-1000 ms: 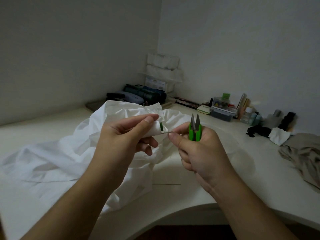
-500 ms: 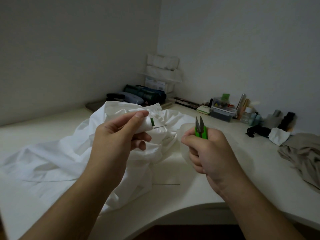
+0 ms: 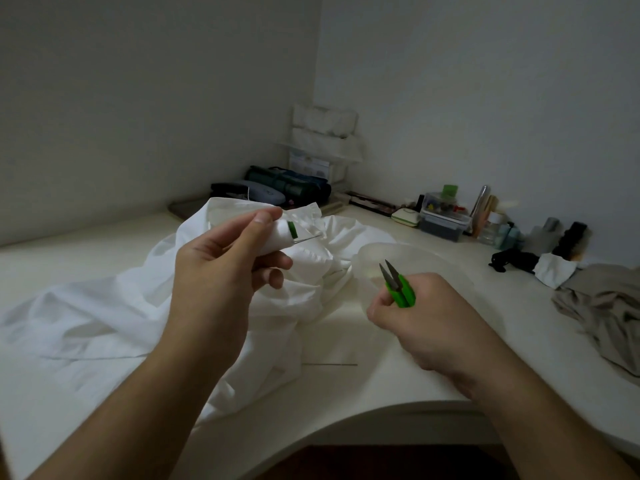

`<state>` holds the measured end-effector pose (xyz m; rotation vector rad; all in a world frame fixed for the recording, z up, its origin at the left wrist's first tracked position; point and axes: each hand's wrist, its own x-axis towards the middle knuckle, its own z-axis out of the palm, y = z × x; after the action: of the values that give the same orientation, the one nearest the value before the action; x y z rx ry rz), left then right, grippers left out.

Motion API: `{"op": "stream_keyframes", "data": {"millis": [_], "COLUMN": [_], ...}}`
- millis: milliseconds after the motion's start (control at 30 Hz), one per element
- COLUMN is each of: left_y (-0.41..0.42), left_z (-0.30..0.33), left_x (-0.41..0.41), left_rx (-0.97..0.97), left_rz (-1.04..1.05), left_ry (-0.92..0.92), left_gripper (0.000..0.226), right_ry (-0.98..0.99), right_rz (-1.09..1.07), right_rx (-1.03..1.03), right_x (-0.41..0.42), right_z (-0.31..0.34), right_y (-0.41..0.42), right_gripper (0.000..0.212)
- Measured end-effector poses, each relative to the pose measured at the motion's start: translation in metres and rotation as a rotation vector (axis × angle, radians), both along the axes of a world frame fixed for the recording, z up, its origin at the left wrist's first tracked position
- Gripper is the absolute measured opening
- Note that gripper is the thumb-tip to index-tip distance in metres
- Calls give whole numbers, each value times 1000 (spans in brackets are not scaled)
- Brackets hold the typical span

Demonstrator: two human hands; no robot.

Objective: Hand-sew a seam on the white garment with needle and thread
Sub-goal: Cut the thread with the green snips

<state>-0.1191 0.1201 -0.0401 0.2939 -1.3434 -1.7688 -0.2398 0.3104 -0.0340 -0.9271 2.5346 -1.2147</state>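
Observation:
The white garment [image 3: 104,317] lies crumpled across the left and middle of the table. My left hand [image 3: 225,268] is raised above it and grips a white thread spool with a green band [image 3: 285,233]; a needle [image 3: 308,239] sticks out from the spool toward the right. My right hand [image 3: 426,320] is lower and to the right, its fingers curled round green thread snips [image 3: 398,285] whose blades point up and stand slightly apart. The thread itself is too fine to make out.
A clear plastic lid or dish [image 3: 415,258] sits behind my right hand. A thin line, perhaps a second needle [image 3: 329,364], lies on the white table [image 3: 398,375]. Boxes and bottles [image 3: 446,216] line the back wall. A beige cloth [image 3: 602,306] lies at the right.
My hands have drawn apart: the right hand with the snips dropped down and to the right, away from the spool. The left hand lifted the spool a little to the left.

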Motion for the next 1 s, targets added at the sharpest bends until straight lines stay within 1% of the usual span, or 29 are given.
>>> {"op": "stream_keyframes", "data": {"millis": [133, 267, 333, 400, 467, 533, 600, 667, 733, 900, 1000], "left_y": [0, 0, 0, 0, 1, 3, 4, 5, 6, 8, 9], "left_z": [0, 0, 0, 0, 0, -1, -2, -2, -3, -4, -4], "left_x": [1, 0, 0, 0, 0, -1, -2, -1, -1, -1, -1], "left_rx": [23, 23, 20, 13, -8, -35, -53, -62, -68, -108, -133], "left_rz": [-5, -4, -9, -19, -31, -52, -74, -91, -106, -134, -143], "left_ry": [19, 22, 23, 8, -16, -34, -49, -59, -68, -92, -98], "left_gripper": [19, 18, 18, 19, 18, 18, 19, 19, 20, 23, 29], "right_ry": [89, 155, 166, 150, 151, 154, 81, -30, -63, 81, 94], "right_rz": [7, 17, 8, 7, -5, -43, -46, -2, 51, 69, 88], "right_rx": [116, 257, 282, 263, 170, -1, -181, -327, -433, -493, -478], "right_x": [2, 2, 1, 1, 3, 5, 5, 5, 7, 15, 18], "right_z": [4, 2, 0, 0, 1, 4, 6, 6, 9, 13, 10], "right_y": [9, 15, 18, 19, 21, 20, 18, 13, 6, -15, -21], "right_gripper": [17, 20, 21, 25, 28, 25, 25, 26, 25, 8, 9]}}
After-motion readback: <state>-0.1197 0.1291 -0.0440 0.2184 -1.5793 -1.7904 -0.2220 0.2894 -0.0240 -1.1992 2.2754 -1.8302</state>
